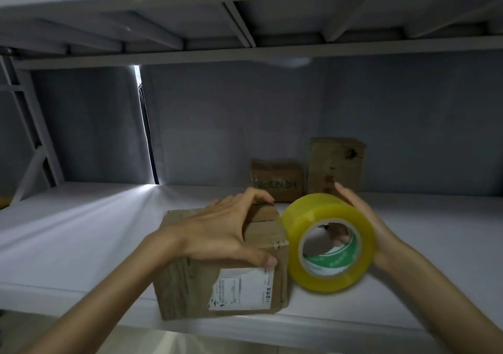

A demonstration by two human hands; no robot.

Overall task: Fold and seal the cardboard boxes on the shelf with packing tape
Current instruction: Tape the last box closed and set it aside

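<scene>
A brown cardboard box with a white shipping label stands at the front edge of the white shelf. My left hand grips the box from above, fingers over its top flaps and thumb on the front face by the label. To the right, my right hand holds a big roll of yellow packing tape upright against the box's right side, with fingertips showing through the roll's core.
Two more cardboard boxes stand at the back of the shelf, a low one and a taller one to its right. Another shelf board hangs close overhead. Grey fabric covers the back, with a bright slit.
</scene>
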